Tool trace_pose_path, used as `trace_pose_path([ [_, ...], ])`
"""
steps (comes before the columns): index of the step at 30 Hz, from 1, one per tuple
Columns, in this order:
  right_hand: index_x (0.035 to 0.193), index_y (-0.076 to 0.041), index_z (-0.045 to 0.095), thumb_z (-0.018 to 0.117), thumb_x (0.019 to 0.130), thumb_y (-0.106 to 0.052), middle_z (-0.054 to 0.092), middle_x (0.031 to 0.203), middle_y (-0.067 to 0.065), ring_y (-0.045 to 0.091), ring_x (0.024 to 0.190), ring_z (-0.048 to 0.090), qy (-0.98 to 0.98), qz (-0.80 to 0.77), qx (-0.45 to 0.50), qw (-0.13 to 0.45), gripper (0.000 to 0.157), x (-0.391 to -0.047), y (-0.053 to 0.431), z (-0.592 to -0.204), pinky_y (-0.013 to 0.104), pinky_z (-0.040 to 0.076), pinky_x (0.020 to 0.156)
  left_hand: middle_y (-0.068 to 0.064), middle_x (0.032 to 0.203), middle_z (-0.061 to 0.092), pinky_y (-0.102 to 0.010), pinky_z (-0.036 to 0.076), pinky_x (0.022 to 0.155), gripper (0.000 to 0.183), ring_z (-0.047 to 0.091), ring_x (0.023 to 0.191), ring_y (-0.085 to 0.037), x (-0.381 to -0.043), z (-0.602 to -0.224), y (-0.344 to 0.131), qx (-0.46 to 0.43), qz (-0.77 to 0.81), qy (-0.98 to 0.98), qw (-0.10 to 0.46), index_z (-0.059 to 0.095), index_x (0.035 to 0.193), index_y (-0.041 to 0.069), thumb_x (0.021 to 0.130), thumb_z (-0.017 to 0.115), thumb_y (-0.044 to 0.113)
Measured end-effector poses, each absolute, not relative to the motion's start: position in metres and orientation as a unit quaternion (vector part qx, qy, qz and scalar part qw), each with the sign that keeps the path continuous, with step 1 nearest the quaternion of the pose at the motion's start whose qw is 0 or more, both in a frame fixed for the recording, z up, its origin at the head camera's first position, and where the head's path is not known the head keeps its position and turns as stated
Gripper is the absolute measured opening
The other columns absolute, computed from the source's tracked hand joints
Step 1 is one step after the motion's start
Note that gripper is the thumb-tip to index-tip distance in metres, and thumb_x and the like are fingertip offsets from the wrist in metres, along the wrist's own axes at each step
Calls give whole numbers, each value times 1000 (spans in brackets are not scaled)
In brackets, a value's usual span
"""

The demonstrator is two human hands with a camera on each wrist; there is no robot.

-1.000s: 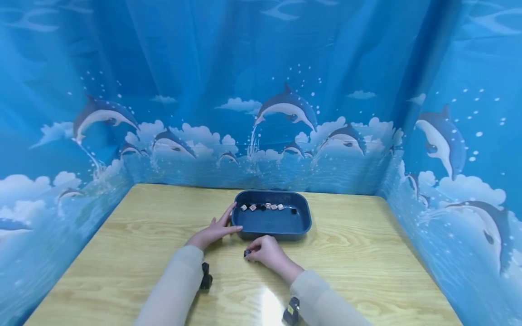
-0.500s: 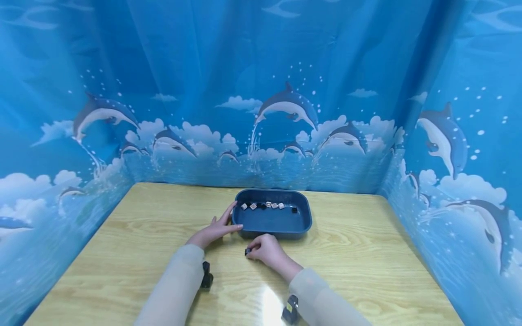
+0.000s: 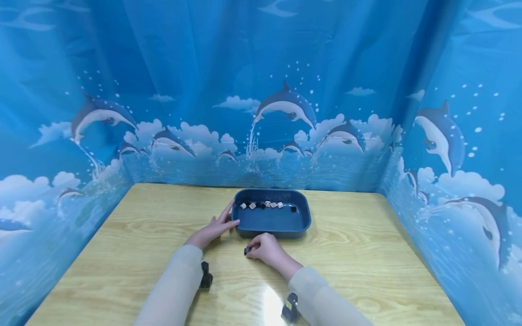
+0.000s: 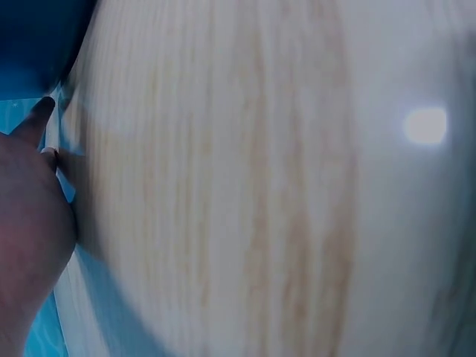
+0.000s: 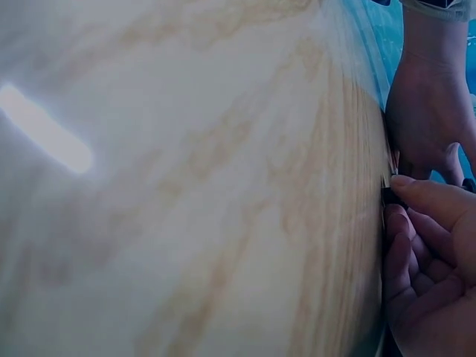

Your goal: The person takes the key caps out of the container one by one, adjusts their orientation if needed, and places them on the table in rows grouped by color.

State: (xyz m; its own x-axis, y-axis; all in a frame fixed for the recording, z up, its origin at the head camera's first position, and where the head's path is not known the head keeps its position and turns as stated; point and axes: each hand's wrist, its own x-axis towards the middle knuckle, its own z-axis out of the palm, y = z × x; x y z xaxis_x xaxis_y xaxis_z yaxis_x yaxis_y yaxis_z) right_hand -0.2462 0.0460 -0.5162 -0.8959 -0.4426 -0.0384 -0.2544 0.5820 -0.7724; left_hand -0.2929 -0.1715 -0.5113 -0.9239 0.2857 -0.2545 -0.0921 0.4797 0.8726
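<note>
Small black cube (image 3: 246, 251): just in front of the near-left corner of a dark-blue, round-cornered rectangular tray (image 3: 272, 222), low over or on a glossy pale wood-grain counter (image 3: 350, 258); which, I cannot tell.
Right grip (image 3: 267, 250): thumb and fingertips pinched together on that cube, remaining fingers curled.
Left grip (image 3: 210, 232): thumb and fingers straight and spread wide, reaching to the tray's left end.
Tray: near the counter's far edge, slightly right of its middle.
Cube row: small pale cubes (image 3: 273, 205) with black cubes (image 3: 261, 206) among them, inside along the tray's far wall.
Lone black cube (image 3: 293, 209): apart from the row, toward the tray's right end.
Cream sleeves (image 3: 171, 285): both arms, crossing the counter's near edge.
Blue dolphin-print curtain (image 3: 195, 81): behind the counter's far edge and along its left and right edges.
</note>
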Motion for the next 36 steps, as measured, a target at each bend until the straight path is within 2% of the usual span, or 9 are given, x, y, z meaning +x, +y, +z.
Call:
trace_pose_path([
  [3, 91, -6, 77, 83, 77, -13, 63, 69, -8, 5, 62, 56, 880, -416, -198, 116, 17, -246, 47, -516, 22, 49, 57, -20, 156, 26, -59, -21, 109, 80, -2, 146, -40, -293, -510, -171, 55, 506, 840, 187, -2, 157, 35, 99, 53, 44],
  [6, 93, -5, 76, 82, 77, -11, 64, 71, -8, 5, 64, 57, 874, -429, -194, 118, 18, -244, 49, -515, 22, 50, 58, -18, 159, 19, -60, -21, 108, 80, -7, 146, -40, -292, -510, -171, 54, 511, 837, 191, -3, 157, 35, 100, 52, 44],
  [12, 95, -1, 75, 79, 77, -5, 66, 75, -5, 6, 68, 60, 860, -462, -190, 106, 19, -237, 58, -510, 21, 52, 62, -13, 162, 8, -60, -22, 108, 78, 2, 147, -37, -294, -512, -171, 61, 512, 836, 190, -2, 157, 36, 100, 51, 45],
  [19, 100, -2, 75, 79, 80, -9, 68, 81, -5, 9, 73, 62, 849, -474, -194, 130, 22, -232, 74, -498, 23, 54, 65, -17, 161, 12, -63, -21, 106, 80, -11, 145, -41, -293, -512, -170, 50, 518, 831, 196, 1, 157, 36, 98, 54, 45],
  [26, 106, 0, 73, 77, 83, -8, 68, 83, -3, 13, 77, 61, 837, -497, -185, 132, 25, -236, 92, -486, 26, 53, 65, -18, 161, 13, -66, -21, 105, 83, -5, 145, -43, -291, -512, -171, 45, 526, 828, 192, 4, 157, 36, 96, 59, 44],
  [32, 105, 1, 72, 76, 84, -7, 69, 84, -1, 14, 78, 62, 837, -503, -185, 110, 23, -238, 102, -470, 27, 54, 67, -13, 162, 7, -64, -22, 105, 82, 9, 146, -39, -293, -513, -171, 57, 532, 822, 195, 3, 157, 35, 97, 58, 42],
  [36, 106, 0, 72, 75, 85, -8, 69, 85, -2, 14, 78, 63, 839, -499, -192, 95, 23, -245, 103, -458, 29, 54, 70, -11, 163, 4, -63, -22, 105, 82, 10, 146, -39, -294, -514, -172, 55, 534, 820, 198, 4, 157, 36, 97, 58, 43],
])
